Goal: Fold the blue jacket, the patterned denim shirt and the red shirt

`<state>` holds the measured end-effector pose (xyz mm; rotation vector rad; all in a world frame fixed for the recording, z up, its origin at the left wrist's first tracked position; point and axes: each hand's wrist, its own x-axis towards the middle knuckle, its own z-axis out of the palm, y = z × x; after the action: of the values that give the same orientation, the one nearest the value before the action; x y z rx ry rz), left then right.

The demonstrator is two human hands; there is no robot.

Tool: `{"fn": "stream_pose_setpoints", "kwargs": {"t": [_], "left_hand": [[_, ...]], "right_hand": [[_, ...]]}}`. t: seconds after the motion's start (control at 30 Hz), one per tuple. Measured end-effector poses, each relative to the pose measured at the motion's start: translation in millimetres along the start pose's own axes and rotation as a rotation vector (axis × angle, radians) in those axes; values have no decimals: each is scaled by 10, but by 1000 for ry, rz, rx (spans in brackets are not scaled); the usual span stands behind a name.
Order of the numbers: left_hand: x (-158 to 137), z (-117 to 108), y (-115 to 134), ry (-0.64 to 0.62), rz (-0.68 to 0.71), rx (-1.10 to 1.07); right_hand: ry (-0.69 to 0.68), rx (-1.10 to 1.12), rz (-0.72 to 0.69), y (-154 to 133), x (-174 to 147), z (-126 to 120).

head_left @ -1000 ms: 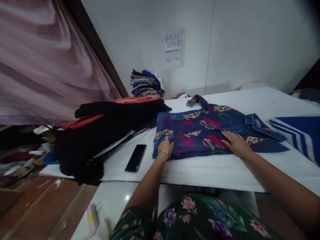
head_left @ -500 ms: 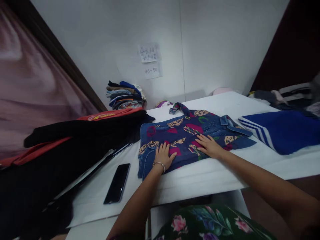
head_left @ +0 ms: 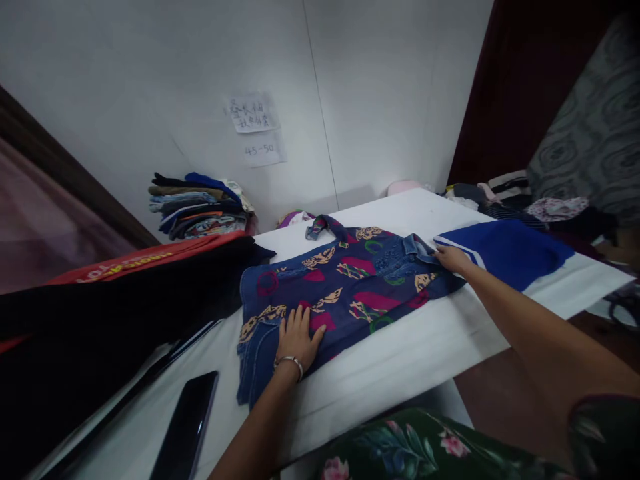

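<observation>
A patterned blue denim shirt [head_left: 345, 280] with magenta, tan and green figures lies spread on the white table [head_left: 395, 353]. Its collar [head_left: 417, 248] points to the right, and a narrow cuffed part [head_left: 327, 227] sticks out at the back. My left hand [head_left: 299, 337], with a bracelet on the wrist, rests flat on the lower part of the shirt, fingers spread. At the collar end my right hand [head_left: 451, 259] pinches the shirt's edge; its fingertips are partly hidden. Just beyond that hand lies a blue garment with white stripes [head_left: 510, 250].
A black phone [head_left: 187, 423] lies near the front left. Black clothes [head_left: 150, 300] and a red garment [head_left: 145, 260] are heaped at left. Behind them stands a stack of folded clothes [head_left: 200, 207]. More clothes [head_left: 555, 207] lie at far right. Paper notes [head_left: 257, 127] hang on the wall.
My right hand has moved from lying on the shirt's middle to its collar end on the right and closed on the edge. My left hand stays on the shirt. The view has turned right.
</observation>
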<state>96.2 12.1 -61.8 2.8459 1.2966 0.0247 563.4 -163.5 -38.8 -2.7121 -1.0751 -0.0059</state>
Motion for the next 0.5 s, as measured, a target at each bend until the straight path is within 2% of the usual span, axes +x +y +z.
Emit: {"fn": "stream_pose_setpoints", "kwargs": {"t": [0.2, 0.5], "left_hand": [[5, 22, -15, -12, -2, 6], [10, 47, -35, 0, 2, 11]], "right_hand": [[-113, -42, 142, -14, 257, -10], [-125, -76, 220, 38, 217, 1]]}}
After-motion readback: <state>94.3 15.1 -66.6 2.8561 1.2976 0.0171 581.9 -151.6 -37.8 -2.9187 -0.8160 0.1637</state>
